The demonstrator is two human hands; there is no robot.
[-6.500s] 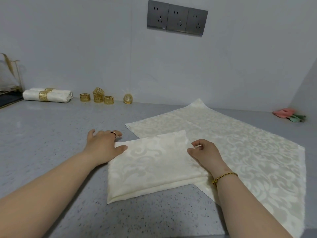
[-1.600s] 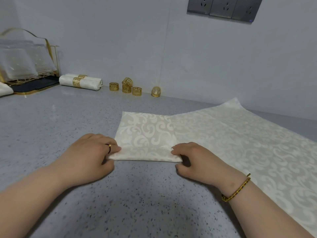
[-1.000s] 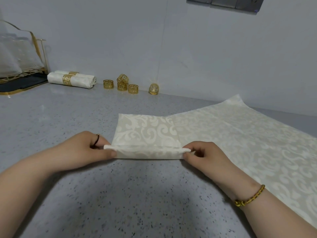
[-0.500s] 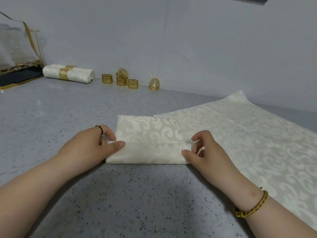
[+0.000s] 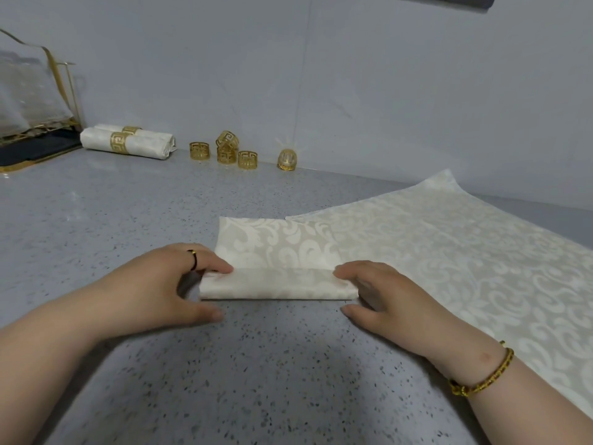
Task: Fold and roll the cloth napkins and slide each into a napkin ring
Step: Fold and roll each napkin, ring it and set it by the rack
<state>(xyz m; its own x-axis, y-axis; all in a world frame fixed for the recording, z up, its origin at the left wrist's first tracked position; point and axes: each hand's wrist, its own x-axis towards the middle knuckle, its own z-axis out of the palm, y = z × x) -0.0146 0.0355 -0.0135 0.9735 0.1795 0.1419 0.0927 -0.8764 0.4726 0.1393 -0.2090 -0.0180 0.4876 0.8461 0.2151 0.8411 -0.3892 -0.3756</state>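
A folded cream damask napkin [image 5: 276, 252] lies on the grey speckled counter [image 5: 128, 220], its near edge turned over into a flat roll [image 5: 279, 285]. My left hand [image 5: 160, 284] grips the roll's left end, fingers on top and thumb below. My right hand [image 5: 382, 297] grips the right end the same way. Several gold napkin rings [image 5: 224, 150] stand by the back wall. Two rolled napkins in gold rings [image 5: 126, 143] lie to their left.
A second cream napkin [image 5: 465, 258] lies spread flat at the right, partly under the folded one. A gold wire rack [image 5: 35, 104] with a dark tray stands at the far left. A small gold dome-shaped ring [image 5: 287, 159] sits near the wall.
Over the last second my hands have rolled the napkin's near edge forward, away from me, so the roll is thicker and less flat cloth shows beyond it.
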